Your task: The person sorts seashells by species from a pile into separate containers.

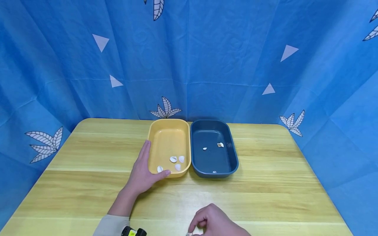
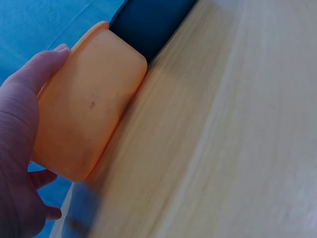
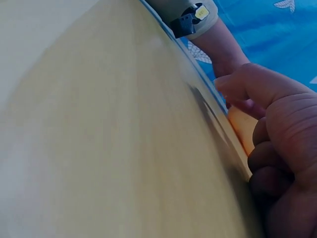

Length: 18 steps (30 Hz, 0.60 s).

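My left hand point(image 1: 143, 175) spreads around the near left corner of a yellow plastic bin point(image 1: 169, 122). Its thumb lies across the near rim, and its straight fingers rest along the left side. Several white seashells point(image 1: 173, 159) lie inside toward the bin's near end. At the front of the table, my right hand point(image 1: 217, 223) has its fingers bent and pinches a small white seashell point(image 1: 189, 234) between thumb and index finger. The frame's bottom edge cuts off part of this hand. In the right wrist view the thumb and fingers point(image 3: 267, 89) hide the shell.
Against the yellow bin's right side stands a dark blue bin point(image 1: 214, 175). It holds a small white shell point(image 1: 204, 148), a brown-and-white shell point(image 1: 220, 145) and another pale piece point(image 1: 214, 171). Blue patterned cloth point(image 1: 206, 59) hangs behind the wooden table point(image 1: 271, 183).
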Each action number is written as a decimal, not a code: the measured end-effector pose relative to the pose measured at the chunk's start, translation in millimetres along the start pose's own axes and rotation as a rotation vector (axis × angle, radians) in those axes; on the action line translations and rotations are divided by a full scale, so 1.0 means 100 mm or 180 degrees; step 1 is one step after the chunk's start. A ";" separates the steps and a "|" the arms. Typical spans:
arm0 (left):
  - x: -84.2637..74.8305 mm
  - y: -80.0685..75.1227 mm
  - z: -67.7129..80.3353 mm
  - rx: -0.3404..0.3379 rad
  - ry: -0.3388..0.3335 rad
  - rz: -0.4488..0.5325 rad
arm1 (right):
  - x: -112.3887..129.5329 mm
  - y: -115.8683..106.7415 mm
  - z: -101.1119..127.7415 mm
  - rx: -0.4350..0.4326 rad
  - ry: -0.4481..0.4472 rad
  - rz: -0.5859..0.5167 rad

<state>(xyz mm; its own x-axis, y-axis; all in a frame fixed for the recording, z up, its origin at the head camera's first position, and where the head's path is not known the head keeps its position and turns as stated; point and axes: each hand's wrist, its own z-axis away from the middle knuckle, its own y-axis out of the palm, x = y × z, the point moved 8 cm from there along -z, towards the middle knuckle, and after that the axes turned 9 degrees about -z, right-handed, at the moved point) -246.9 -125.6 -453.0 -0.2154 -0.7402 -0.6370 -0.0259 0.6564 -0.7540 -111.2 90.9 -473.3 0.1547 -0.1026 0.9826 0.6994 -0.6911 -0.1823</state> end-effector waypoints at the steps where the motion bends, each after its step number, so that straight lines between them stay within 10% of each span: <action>1: 0.00 0.00 0.00 0.0001 -0.0001 -0.0002 | -0.01 -0.01 0.01 -0.0014 0.0088 -0.0133; 8: 0.01 0.02 -0.01 0.0016 -0.0007 -0.0006 | 0.06 -0.11 0.04 -0.0149 0.0190 -0.0268; 18: 0.00 0.01 -0.01 0.0011 -0.0003 0.0001 | 0.55 -0.63 0.09 -0.0686 -0.0823 0.0497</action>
<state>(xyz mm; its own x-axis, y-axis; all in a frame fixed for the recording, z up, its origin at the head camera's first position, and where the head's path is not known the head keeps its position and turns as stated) -248.0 -125.2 -453.7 -0.2144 -0.7400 -0.6375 -0.0225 0.6562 -0.7542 -140.3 135.2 -408.1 0.4385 -0.0537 0.8971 0.4945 -0.8191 -0.2907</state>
